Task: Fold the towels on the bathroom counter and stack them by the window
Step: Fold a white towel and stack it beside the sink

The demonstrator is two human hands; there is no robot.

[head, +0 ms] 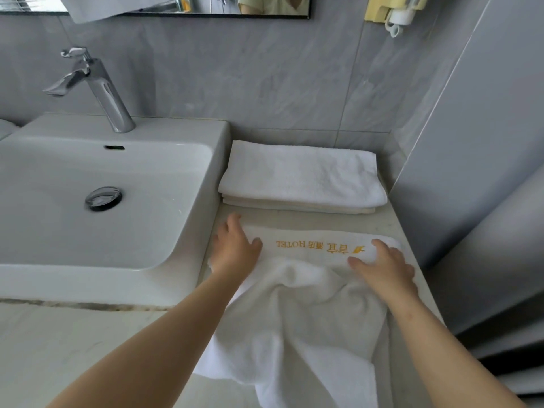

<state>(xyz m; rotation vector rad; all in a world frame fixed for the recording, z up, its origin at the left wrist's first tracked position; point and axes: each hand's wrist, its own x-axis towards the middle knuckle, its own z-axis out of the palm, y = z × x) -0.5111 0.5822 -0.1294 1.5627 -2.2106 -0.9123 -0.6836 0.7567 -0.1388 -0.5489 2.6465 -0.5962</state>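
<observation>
A white towel with yellow embroidered hotel lettering lies rumpled on the counter, its near end hanging over the front edge. My left hand rests flat on the towel's far left corner, fingers spread. My right hand presses flat on its far right corner, fingers apart. Neither hand grips the cloth. Behind it, against the back wall, sits a stack of folded white towels.
A white basin with a chrome tap fills the left. Grey tiled walls close the back and the right side. A mirror edge and a yellow wall holder hang above.
</observation>
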